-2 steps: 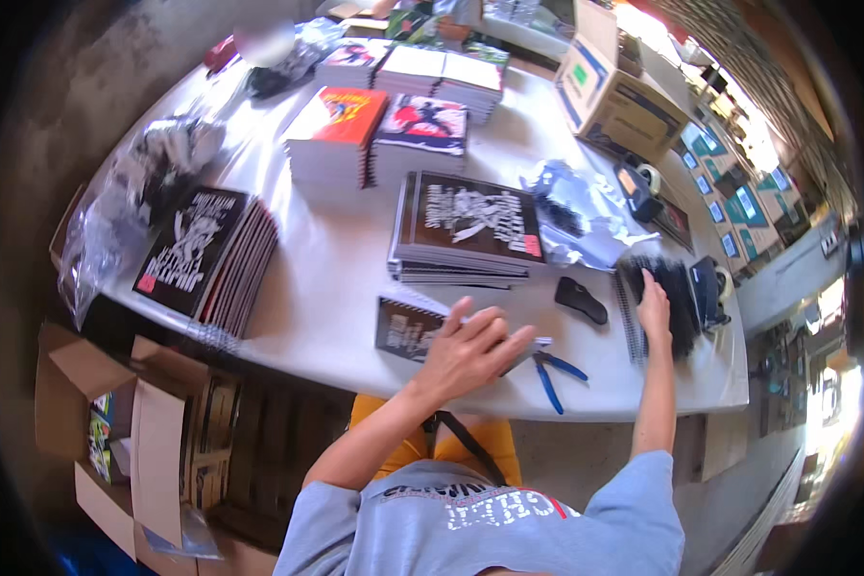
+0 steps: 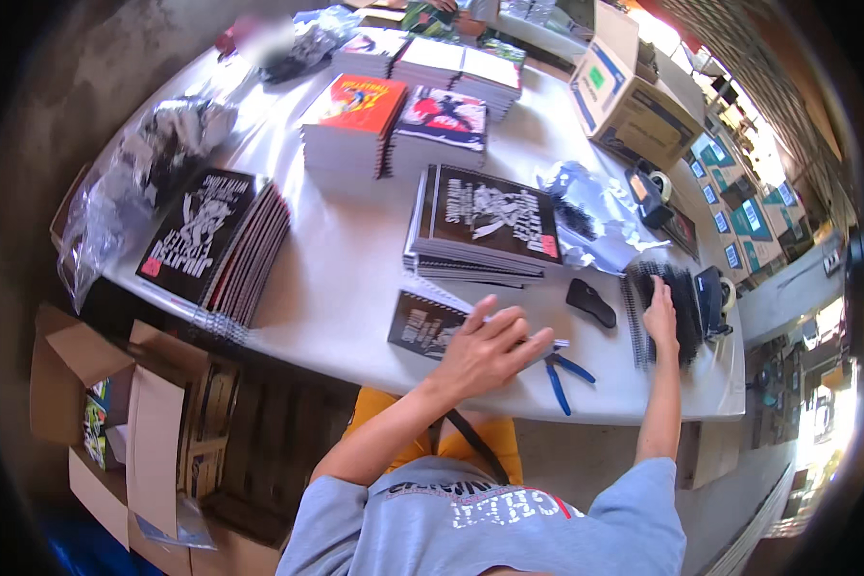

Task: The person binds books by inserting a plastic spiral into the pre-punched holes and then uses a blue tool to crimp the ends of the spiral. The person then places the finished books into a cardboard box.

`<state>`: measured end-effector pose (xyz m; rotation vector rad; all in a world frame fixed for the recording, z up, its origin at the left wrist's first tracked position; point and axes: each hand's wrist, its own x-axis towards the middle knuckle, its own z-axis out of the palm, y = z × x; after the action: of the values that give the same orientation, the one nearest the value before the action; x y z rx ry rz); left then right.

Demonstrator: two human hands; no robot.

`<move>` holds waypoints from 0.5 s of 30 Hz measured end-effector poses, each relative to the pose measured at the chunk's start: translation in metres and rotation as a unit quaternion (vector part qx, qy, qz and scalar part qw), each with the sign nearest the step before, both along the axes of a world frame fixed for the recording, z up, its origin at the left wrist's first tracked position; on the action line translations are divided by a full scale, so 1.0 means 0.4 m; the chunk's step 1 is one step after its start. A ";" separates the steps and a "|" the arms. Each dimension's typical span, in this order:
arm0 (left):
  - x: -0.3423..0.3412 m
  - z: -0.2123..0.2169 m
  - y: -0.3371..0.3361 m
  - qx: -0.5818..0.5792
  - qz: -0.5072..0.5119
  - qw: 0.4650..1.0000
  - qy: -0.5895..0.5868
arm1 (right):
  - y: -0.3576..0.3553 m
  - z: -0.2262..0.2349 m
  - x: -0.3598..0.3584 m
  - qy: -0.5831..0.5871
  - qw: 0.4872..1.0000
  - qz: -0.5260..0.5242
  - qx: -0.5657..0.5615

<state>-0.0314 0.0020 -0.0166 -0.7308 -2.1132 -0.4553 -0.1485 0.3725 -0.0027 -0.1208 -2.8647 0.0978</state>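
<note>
My left hand (image 2: 490,350) is spread, palm down, over a dark-covered booklet (image 2: 422,322) at the table's front edge. White pages with a punched edge show behind its cover; whether the fingers press on it is hidden. At the right, my right hand (image 2: 660,315) rests on a pile of black spiral binding coils (image 2: 680,288), its fingers stretched out over them. Between the hands lie blue-handled pliers (image 2: 568,380) with their handles apart, and a small black flat object (image 2: 591,303). Beyond the booklet stands a stack of black-covered books (image 2: 494,213).
Spiral-bound black notebooks (image 2: 206,230) are stacked at the left. Orange-covered (image 2: 357,101) and other notebook piles stand farther back. Crumpled paper (image 2: 595,211), tape dispensers (image 2: 651,197) and a carton (image 2: 634,106) sit on the right. Open cardboard boxes (image 2: 154,451) are below the left edge.
The whole view has shifted slightly, so the things on the table appear a little farther right. Both hands keep their places over the booklet and the coils.
</note>
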 end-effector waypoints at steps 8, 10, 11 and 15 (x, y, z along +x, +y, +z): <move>-0.004 -0.009 0.011 -0.016 -0.033 0.999 0.010 | -0.242 0.149 0.200 -0.122 0.897 0.168 -0.390; 0.003 -0.010 -0.009 -0.027 -0.004 1.000 0.011 | -0.309 0.160 0.242 -0.183 0.848 0.200 -0.455; 0.006 -0.013 -0.013 -0.012 0.017 1.000 0.018 | -0.345 0.164 0.253 -0.167 0.859 0.236 -0.423; 0.028 -0.016 0.006 0.056 0.039 0.997 0.025 | -0.402 0.128 0.283 -0.090 0.858 0.308 -0.401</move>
<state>-0.0202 0.0043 -0.0230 -0.5877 -2.0429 -0.5035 -0.0351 0.2116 0.0484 0.6644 -2.7008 1.4575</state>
